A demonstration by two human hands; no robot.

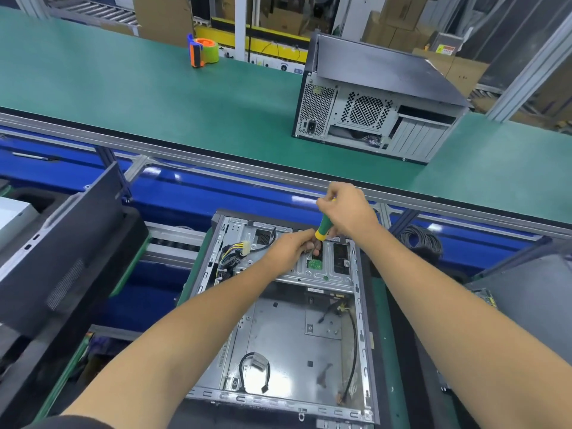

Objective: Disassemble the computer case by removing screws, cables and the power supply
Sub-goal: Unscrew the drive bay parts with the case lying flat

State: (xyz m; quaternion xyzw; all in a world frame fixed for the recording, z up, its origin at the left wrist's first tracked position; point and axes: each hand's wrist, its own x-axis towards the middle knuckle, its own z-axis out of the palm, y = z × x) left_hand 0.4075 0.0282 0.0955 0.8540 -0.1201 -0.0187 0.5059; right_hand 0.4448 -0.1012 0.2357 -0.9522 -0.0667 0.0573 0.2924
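An open computer case (278,329) lies on its side in front of me, its metal floor bare except for loose black cables (351,345). A drive bracket (312,274) spans its far end, beside a bundle of yellow and black power cables (235,252). My right hand (346,209) grips a green and yellow screwdriver (324,226), held upright over the bracket. My left hand (292,247) reaches in beneath it, fingers curled around the screwdriver's shaft near its tip, which is hidden.
A second computer case (380,97) stands on the green conveyor belt (154,97) beyond. An orange and green tape dispenser (202,51) sits farther back. A dark panel (71,243) leans at my left. Coiled black cable (422,243) lies right of the case.
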